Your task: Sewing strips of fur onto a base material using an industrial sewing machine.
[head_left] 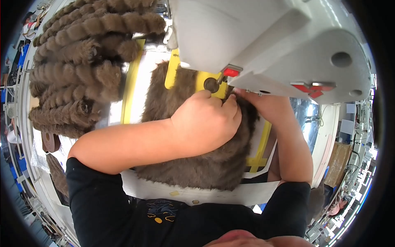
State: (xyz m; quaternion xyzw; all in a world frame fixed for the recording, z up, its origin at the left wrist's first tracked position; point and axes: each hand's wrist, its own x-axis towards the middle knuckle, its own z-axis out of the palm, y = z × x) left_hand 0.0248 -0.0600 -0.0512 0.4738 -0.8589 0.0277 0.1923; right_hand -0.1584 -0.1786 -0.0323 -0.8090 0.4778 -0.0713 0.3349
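My left hand has its fingers curled down on a brown fur piece, gripping it just below a yellow plate of a grey machine. The plate has a round dark opening. My right hand reaches to the fur's right edge beside the left fingertips, under the machine's housing; most of its fingers are hidden. Small red parts sit on the housing above my hands.
Several rolled brown fur strips lie at the left. Yellow tape marks the table. A cardboard box stands at the right. A co-worker is at the far upper left, amid benches and racks.
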